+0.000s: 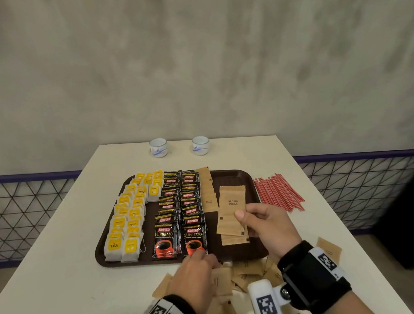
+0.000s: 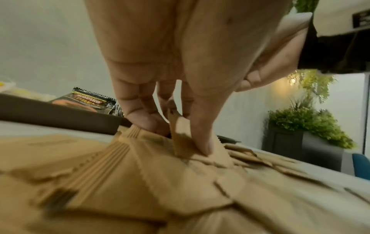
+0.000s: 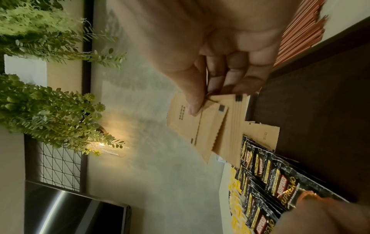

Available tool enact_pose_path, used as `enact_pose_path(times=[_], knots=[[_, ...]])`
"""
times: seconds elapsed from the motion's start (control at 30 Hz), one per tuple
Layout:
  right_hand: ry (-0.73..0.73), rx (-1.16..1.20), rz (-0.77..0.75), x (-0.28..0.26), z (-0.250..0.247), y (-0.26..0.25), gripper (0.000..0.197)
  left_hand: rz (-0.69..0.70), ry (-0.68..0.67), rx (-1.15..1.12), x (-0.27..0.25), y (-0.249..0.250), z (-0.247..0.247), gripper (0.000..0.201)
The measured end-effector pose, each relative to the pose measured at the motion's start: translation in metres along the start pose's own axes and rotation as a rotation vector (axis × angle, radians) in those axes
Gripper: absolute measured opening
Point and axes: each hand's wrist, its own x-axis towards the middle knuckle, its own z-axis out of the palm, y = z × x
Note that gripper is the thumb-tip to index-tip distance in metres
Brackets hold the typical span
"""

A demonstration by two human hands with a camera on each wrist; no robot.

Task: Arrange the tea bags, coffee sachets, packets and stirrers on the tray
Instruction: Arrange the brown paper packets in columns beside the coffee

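the black coffee sachets (image 1: 178,211) read "kopiko supremo" in red and gold over a printed red cup, and they lie overlapped in two columns down the middle of the brown plastic tray (image 1: 244,178). left of them, white paper tea bags (image 1: 128,222) carry yellow tags, the nearest marked "tea". the right hand (image 1: 265,221) pinches a small fan of kraft-paper packets printed "brown sugar" (image 1: 233,205), thumb on top and fingers curled beneath, held just above the right part of the tray over a flat stack of the same packets; another column of them lies beside the coffee. the packets are matte tan, with crimped zigzag ends and a small dark square near one edge. the left hand (image 1: 196,274) reaches down into the loose heap of sugar packets (image 1: 250,273) on the bench (image 1: 58,264) in front of the tray, and the left wrist view shows its thumb and fingers pinching one packet (image 2: 181,136) stood on edge. thin red and white striped stirrers (image 1: 278,191) lie in a loose bundle on the bench just right of the tray. two small white porcelain cups (image 1: 158,147) with blue brushwork stand near the far edge. the bench is smooth and off-white, set against a mottled grey plaster wall (image 1: 190,68) with a black wire grid panel (image 1: 18,212) along its foot and green foliage around.
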Motion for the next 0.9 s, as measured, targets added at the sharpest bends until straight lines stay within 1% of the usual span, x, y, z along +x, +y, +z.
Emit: enact_pose_path(times=[0.07,0.17,0.2,0.23,0.27,0.3,0.33,0.43,0.6,0.77,0.83,0.9], knots=[[-0.007,0.030,0.013,0.001,-0.003,0.000,0.012,-0.019,0.049,-0.148,-0.001,-0.004,-0.005,0.022],[-0.019,0.097,0.039,0.001,-0.005,0.002,0.015,-0.119,0.190,-0.582,-0.002,-0.006,-0.022,0.018],[-0.021,0.125,0.048,0.000,-0.005,0.003,0.016,-0.147,0.248,-0.717,-0.002,-0.005,-0.030,0.014],[-0.020,0.150,0.058,0.000,-0.004,0.004,0.017,-0.166,0.276,-0.859,-0.003,-0.002,-0.038,0.009],[-0.019,0.170,0.066,-0.001,-0.003,0.005,0.017,-0.165,0.274,-1.002,-0.003,0.003,-0.045,0.004],[-0.014,0.185,0.073,-0.001,-0.001,0.006,0.016,-0.146,0.263,-1.115,-0.005,0.008,-0.051,0.004],[-0.007,0.196,0.077,-0.002,0.001,0.008,0.016,-0.115,0.254,-1.179,-0.006,0.012,-0.055,0.006],[0.013,0.230,0.087,-0.001,0.004,0.010,0.017,-0.057,0.235,-1.215,-0.010,0.020,-0.056,0.010],[0.018,0.290,0.069,-0.003,0.006,0.011,0.015,-0.045,0.182,-1.247,-0.015,0.024,-0.049,0.021],[0.049,0.275,0.063,-0.004,0.009,0.016,0.017,-0.068,0.079,-1.332,-0.017,0.030,-0.045,0.019],[0.059,0.279,0.063,-0.005,0.010,0.019,0.018,-0.066,0.085,-1.308,-0.017,0.030,-0.045,0.017],[0.060,0.274,0.057,-0.005,0.013,0.021,0.018,-0.071,0.135,-1.251,-0.016,0.029,-0.045,0.019]])
